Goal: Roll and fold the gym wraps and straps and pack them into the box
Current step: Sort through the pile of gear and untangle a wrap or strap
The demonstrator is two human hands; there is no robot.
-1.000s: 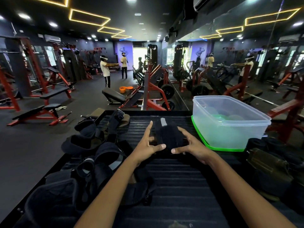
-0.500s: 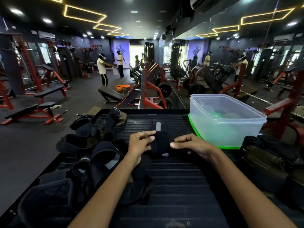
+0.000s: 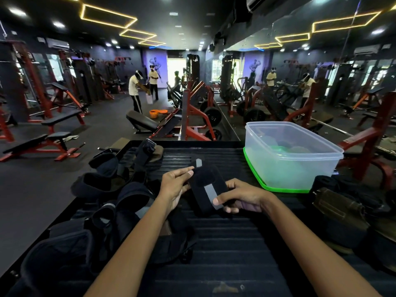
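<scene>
Black wrap with grey strips, clear box on green lid

The wrap (image 3: 206,190) is black with grey strips; the box (image 3: 293,156) is clear plastic, its lid (image 3: 276,188) bright green, on a black ribbed table (image 3: 225,243).

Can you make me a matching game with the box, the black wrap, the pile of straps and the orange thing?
Things:
1. plastic box
2. black wrap
3. pile of straps
4. orange thing

Places:
A. far off on the gym floor
B. held in both hands
C. on the left of the black surface
D. on the right, on a green lid

Pairs: 1-D, 2-B, 3-C, 4-A
</scene>
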